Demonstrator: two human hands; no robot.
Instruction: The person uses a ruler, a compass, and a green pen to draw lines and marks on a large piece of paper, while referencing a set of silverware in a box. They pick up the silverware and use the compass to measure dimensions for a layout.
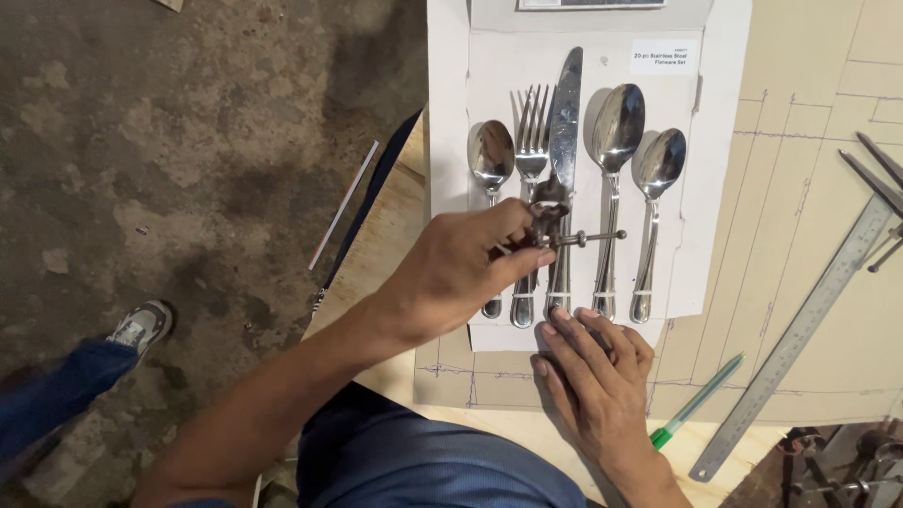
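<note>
Plywood marked with pencil lines tops the workbench [828, 216], above a stained concrete floor [169, 141]. On it lies a white card [724, 141] holding two small spoons, a fork, a knife [566, 122] and a large spoon, all strapped down. Her left hand [461, 268] pinches a dark metal key-like tool [564, 235] over the cutlery handles. Her right hand [597, 376] lies flat, fingers together, pressing the card's lower edge. A green pen [696, 403] and steel ruler [800, 329] lie just right.
</note>
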